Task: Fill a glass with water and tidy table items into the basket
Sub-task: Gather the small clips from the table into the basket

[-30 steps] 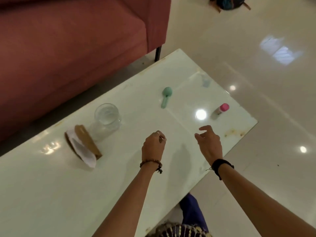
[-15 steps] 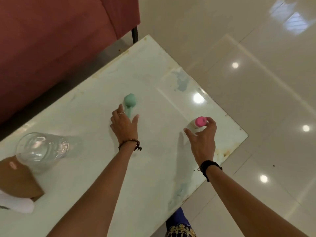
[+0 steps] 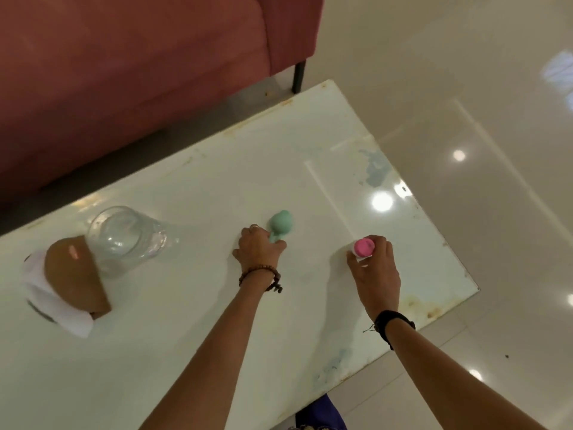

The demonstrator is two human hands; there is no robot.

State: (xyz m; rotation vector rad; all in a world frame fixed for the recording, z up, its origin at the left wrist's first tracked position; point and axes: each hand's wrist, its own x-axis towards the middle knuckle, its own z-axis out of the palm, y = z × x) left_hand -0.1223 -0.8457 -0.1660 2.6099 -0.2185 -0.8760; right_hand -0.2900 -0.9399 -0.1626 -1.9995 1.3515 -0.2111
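Glass point(image 3: 125, 240) stands beside basket point(image 3: 73, 282), left of both hands.

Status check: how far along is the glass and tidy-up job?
Done: the glass looks to hold water, though blur leaves it unsure. In hand: left hand grips the green spoon, right hand grips the pink-capped bottle, both at the table. Left: both into the basket.

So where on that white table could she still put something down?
Bare room: the far part of the white glass table beyond the mint-green spoon, and the near stretch left of the left hand. It is crowded around the clear glass jar and the brown-and-white basket.
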